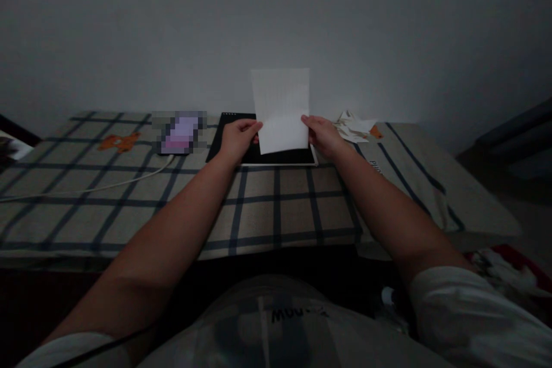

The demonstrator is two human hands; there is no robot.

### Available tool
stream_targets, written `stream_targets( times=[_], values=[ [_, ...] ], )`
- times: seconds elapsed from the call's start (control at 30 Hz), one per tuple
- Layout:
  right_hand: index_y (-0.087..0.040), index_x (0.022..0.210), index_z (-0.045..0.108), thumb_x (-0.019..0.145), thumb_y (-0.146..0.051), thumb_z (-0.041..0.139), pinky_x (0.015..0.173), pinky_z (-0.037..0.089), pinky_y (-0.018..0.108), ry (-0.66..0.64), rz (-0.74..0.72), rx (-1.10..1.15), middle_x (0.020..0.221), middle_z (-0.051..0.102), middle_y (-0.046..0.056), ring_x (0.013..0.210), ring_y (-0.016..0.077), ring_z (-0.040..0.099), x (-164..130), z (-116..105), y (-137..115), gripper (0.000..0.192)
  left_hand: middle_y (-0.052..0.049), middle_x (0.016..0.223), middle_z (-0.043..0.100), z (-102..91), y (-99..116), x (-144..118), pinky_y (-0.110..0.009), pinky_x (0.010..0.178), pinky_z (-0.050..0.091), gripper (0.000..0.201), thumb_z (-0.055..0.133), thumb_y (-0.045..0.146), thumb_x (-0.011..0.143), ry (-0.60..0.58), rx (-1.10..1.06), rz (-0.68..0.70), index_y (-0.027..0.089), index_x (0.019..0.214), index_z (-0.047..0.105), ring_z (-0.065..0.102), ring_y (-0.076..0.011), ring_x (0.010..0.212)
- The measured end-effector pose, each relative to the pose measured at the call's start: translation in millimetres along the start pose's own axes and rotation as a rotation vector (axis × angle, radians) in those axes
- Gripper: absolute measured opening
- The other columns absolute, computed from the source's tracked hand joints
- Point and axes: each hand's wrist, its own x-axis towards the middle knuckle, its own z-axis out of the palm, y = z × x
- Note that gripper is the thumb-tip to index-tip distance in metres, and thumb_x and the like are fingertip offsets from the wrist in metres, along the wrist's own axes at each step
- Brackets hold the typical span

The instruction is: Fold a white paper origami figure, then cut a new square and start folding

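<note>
A white sheet of paper [282,106] is held up in front of me, faint lines running down its face. My left hand [240,137] pinches its left edge between thumb and fingers. At the opposite edge, my right hand [323,132] grips the sheet with the thumb on the near side. Beneath and behind the paper lies a black flat pad or notebook [233,132] with a pale border along its front and right sides. The sheet covers much of that pad.
A checked cloth [276,207] covers the table against a grey wall. To the left are a blurred-out phone [181,133] with a white cable [125,183] and an orange patterned shape [119,141]. Crumpled paper scraps [351,126] lie beyond my right hand.
</note>
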Motion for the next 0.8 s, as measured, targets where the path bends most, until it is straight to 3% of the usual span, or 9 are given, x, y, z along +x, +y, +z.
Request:
stream_targets(
  times=[0.1,0.3,0.5,0.8],
  values=[
    [-0.024,0.084,0.066,0.059,-0.066,0.097,0.072,0.056,0.033,-0.02,0.001,-0.044,0.085,0.073,0.001,0.081,0.0179,0.066,-1.2,-0.3,1.3,0.058,0.001,0.069,0.071,1.2,-0.9,0.0,-0.02,0.057,0.052,0.004,0.079,0.017,0.087,0.004,-0.025,-0.006,0.013,0.086,0.077,0.06,-0.008,0.056],
    [-0.023,0.089,0.072,0.064,-0.056,0.096,0.086,0.059,0.041,0.002,-0.035,-0.007,0.092,0.079,0.003,0.082,0.0203,0.069,1.5,-5.2,3.7,0.047,0.002,0.063,0.066,0.9,1.4,-3.1,-0.02,0.055,0.051,0.014,0.079,0.026,0.091,-0.099,-0.073,-0.044,0.014,0.084,0.076,0.059,-0.0083,0.055],
    [-0.023,0.09,0.073,0.066,-0.051,0.095,0.091,0.061,0.043,0.029,-0.039,0.036,0.093,0.08,0.002,0.084,0.0206,0.072,2.8,-6.3,2.7,0.044,-0.001,0.072,0.072,-1.3,1.2,-5.6,-0.022,0.061,0.055,0.014,0.085,0.026,0.084,-0.143,-0.047,-0.109,0.015,0.085,0.077,0.064,-0.0098,0.062],
    [-0.023,0.093,0.07,0.072,-0.058,0.093,0.099,0.061,0.044,-0.017,-0.019,0.029,0.099,0.079,0.005,0.105,0.0255,0.074,2.1,-4.9,2.6,0.047,-0.003,0.08,0.077,-0.2,-4.7,-1.5,-0.026,0.067,0.058,0.009,0.082,0.022,0.086,-0.044,0.04,-0.074,0.014,0.087,0.079,0.065,-0.0115,0.066]
  ],
)
